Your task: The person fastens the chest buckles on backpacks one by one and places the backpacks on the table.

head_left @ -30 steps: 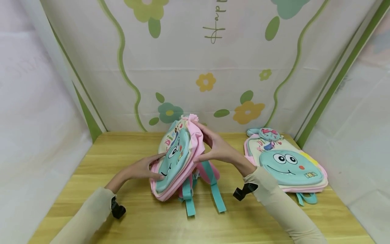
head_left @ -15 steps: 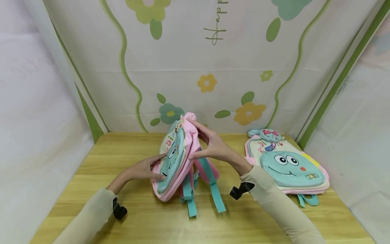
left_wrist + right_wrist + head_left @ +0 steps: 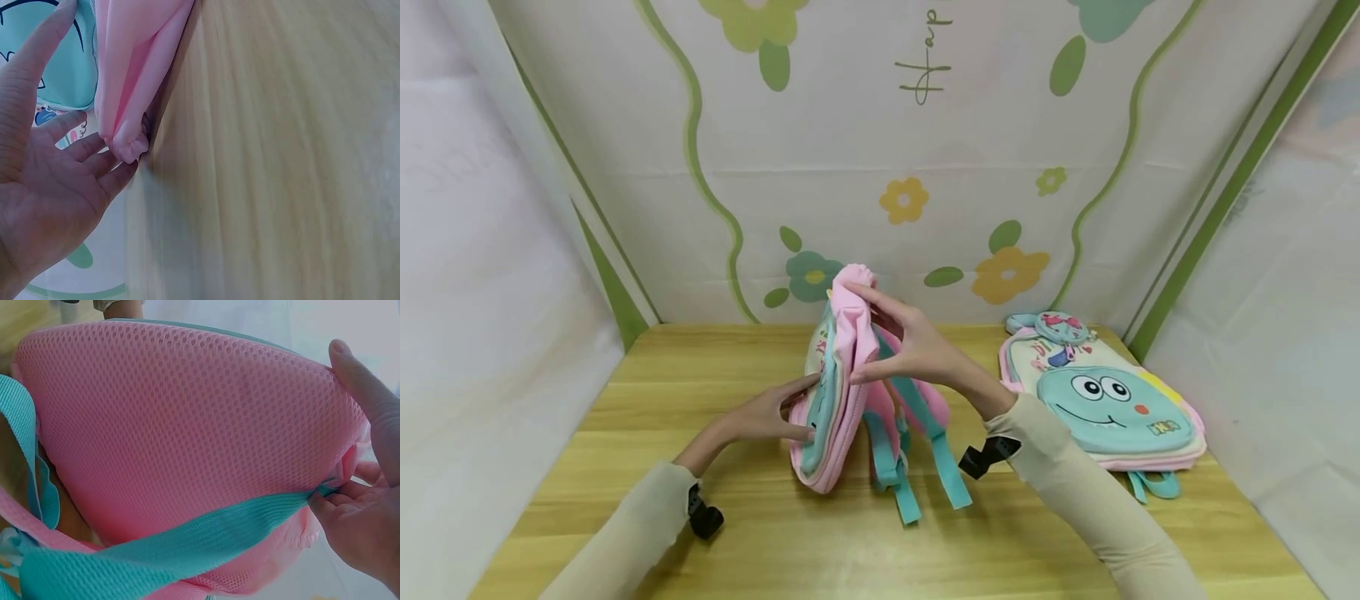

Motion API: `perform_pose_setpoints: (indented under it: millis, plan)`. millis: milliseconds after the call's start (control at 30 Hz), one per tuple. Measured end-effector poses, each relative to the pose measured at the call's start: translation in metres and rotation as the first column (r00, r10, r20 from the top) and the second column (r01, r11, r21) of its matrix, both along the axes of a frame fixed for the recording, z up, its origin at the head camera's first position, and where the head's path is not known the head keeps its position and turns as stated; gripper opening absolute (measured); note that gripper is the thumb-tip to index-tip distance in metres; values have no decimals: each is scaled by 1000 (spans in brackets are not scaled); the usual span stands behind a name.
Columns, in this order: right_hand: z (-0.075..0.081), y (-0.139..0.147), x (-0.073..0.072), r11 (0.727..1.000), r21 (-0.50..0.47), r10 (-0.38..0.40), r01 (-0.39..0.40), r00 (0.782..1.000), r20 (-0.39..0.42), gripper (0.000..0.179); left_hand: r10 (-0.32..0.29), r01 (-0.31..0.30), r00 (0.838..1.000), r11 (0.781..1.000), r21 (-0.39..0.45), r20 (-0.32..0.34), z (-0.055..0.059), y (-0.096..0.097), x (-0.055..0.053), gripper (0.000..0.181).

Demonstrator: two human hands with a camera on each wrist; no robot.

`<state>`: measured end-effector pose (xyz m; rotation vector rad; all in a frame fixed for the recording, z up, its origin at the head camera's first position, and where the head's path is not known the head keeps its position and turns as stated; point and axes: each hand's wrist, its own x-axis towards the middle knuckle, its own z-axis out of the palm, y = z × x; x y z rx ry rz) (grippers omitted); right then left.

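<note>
A child's backpack, pink with a mint front pocket, stands tilted on the table with its pink zipped side facing me. My left hand holds it low at the left. In the left wrist view the thumb lies over the front pocket and the fingertips touch the gathered pink side. My right hand grips the upper right part, thumb and fingers spread along the side. The right wrist view shows the pink mesh back and a teal shoulder strap running up to the fingers.
A matching backpack lies face up at the right of the wooden table, a small round pouch at its top. Teal strap ends hang onto the table. A flowered cloth backdrop rises behind.
Both hands have turned the backpack, so its front now faces left and its pink side faces me. The strap ends have swung rightward. The other backpack stays put.
</note>
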<state>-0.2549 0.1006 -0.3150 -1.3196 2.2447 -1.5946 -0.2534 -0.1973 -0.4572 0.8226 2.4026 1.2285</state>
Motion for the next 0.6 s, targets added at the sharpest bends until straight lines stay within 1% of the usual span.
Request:
perform_pose_setpoints:
  millis: [167, 267, 400, 500, 600]
  plan:
    - [3, -9, 3, 1000, 27, -16, 16, 1000, -22, 106, -10, 10, 1000, 1000, 19, -2, -1, -3, 2, 99]
    - [4, -15, 5, 999, 39, -17, 18, 999, -32, 106, -28, 28, 1000, 999, 24, -4, -2, -6, 2, 98]
    - [6, -22, 7, 998, 54, -15, 18, 998, -54, 105, -55, 55, 998, 997, 58, -6, -4, -9, 0, 96]
    - [9, -26, 7, 997, 69, -23, 29, 996, -84, 104, -67, 68, 998, 995, 71, -16, -3, -12, 0, 94]
    - [11, -28, 8, 996, 85, -30, 39, 994, -102, 104, -67, 67, 998, 995, 71, -4, 0, -15, 1, 94]
